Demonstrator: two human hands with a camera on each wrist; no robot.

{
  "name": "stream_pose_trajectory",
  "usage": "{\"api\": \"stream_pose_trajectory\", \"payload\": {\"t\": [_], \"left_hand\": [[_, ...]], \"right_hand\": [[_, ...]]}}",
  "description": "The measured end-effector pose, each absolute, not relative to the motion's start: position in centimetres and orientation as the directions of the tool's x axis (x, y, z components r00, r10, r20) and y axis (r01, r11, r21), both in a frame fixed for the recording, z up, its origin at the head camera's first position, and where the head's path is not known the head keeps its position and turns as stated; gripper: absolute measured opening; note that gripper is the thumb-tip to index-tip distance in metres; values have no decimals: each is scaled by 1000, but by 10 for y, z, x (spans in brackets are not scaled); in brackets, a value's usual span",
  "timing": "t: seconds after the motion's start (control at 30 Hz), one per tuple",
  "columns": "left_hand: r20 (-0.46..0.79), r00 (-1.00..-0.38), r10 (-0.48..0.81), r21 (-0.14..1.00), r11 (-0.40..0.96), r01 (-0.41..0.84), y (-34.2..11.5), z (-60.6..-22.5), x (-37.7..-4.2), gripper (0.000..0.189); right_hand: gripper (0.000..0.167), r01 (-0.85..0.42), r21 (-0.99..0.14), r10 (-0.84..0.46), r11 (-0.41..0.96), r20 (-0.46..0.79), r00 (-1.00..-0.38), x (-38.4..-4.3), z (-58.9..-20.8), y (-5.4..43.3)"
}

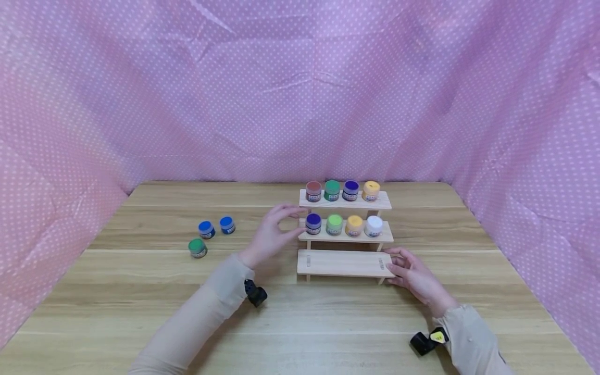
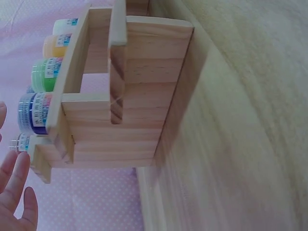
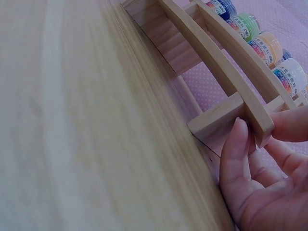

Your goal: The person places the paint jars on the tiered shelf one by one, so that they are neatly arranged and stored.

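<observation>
At the far left of the wooden table (image 1: 117,291), a green jar (image 1: 198,248) and two blue jars (image 1: 206,229) stand upright in a loose cluster, well apart from the stand, on the left arm's side and so seemingly within its reach. Next comes the left hand (image 1: 272,235), its fingers and thumb spread apart beside a purple jar (image 1: 313,224) at the left end of the middle step; that gap seems to suit the jar's width, though whether a fingertip touches it is hard to tell. The three-step wooden stand (image 1: 345,263) sits right of centre, its rising levels leaving each row visible above the one in front. Along the middle step, after the purple jar, come a light green jar (image 1: 334,224), an orange jar (image 1: 354,225) and a white jar (image 1: 374,226), set side by side; the top step carries a red jar (image 1: 313,191), a dark green jar (image 1: 332,190), a second purple jar (image 1: 350,190) and a yellow jar (image 1: 371,191). At the far right, the right hand (image 1: 412,276) pinches the lowest step's end, thumb above and fingers beneath, probably to steady the stand.
</observation>
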State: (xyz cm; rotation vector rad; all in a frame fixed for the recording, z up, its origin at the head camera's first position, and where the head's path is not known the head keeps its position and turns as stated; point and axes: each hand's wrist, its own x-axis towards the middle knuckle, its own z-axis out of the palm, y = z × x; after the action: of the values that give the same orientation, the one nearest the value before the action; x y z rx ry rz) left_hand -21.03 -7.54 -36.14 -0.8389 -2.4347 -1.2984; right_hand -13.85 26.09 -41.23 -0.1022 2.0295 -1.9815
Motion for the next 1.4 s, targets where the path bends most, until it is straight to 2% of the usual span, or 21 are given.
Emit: {"api": "stream_pose_trajectory", "payload": {"t": [0.53,1.17,1.4], "left_hand": [[573,-743,345,631,394,669,-96,-341,-203,35],[515,-781,352,531,584,613,-158,-341,-204,36],[402,-842,360,526,662,535,-188,-346,-211,41]], "right_hand": [[27,173,-982,-223,80,-187,-957,-139,-410,259],[27,164,-985,-239,51,-171,-956,-137,-411,259],[27,154,-988,-258,18,-154,-954,-137,-411,259]]}}
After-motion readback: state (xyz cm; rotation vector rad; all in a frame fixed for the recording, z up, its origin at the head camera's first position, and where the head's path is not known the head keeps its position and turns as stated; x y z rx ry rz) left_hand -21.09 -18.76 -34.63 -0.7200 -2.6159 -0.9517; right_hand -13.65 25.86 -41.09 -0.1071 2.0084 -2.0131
